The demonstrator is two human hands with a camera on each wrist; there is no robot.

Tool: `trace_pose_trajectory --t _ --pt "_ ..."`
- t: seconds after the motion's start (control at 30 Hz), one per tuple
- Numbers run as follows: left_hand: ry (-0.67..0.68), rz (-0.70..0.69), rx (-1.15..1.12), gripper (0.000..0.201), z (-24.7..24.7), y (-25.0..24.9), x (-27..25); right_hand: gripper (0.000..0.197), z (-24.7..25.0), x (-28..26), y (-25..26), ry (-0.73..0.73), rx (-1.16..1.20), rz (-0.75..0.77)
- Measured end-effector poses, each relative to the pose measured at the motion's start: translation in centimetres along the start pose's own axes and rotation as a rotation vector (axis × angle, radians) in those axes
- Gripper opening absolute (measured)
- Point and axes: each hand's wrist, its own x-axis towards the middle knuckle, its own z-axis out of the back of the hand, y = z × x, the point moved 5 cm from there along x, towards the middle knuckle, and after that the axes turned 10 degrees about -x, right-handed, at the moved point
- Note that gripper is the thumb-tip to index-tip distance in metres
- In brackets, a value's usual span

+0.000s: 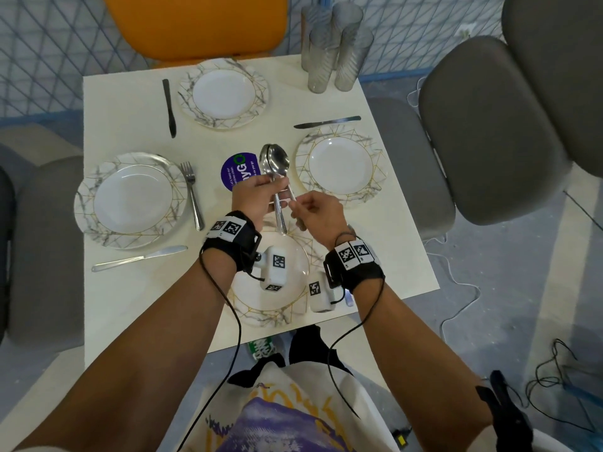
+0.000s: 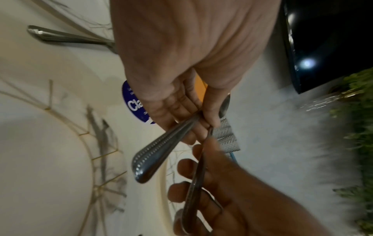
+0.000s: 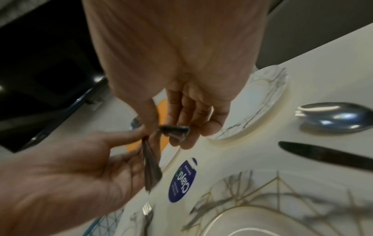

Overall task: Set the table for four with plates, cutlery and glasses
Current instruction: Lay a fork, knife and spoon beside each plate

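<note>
L hand point(image 1: 257, 197) grips spoons point(image 1: 274, 161), R hand point(image 1: 318, 210) pinches handle

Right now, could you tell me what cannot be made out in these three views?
- Number of spoons in the left hand: head view, bowls overlap.
- Piece pinched by the right hand: head view, fingers cover it; wrist views blurred.
- Nearest plate: head view, wrist cameras hide its middle.
- Glasses: wrist views, hidden or blurred.
</note>
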Motion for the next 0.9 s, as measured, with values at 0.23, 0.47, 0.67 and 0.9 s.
trace_pose_trajectory --t 0.23,0.47,0.67,0.9 --pt "-0.036 -0.078 -0.045 0.009 0.0 -3.3 0.7 0.01 -0.1 -0.9 1.4 -0.055 0.102 -0.004" --pt "-0.049 -0.154 0.091 0.014 0.8 -6.4 1.9 0.009 0.9 -1.0 1.4 -0.018 0.043 0.014" --pt "-0.068 -0.244 0.341 0.011 -0.1 -7.4 3.3 0.012 4.7 1.7 1.2 -0.088 -0.017 0.027" --pt "-0.249 -0.187 0.402 0.013 -2.6 -6.7 7.3 0.01 11.1 10.5 2.5 -0.218 0.207 -0.035"
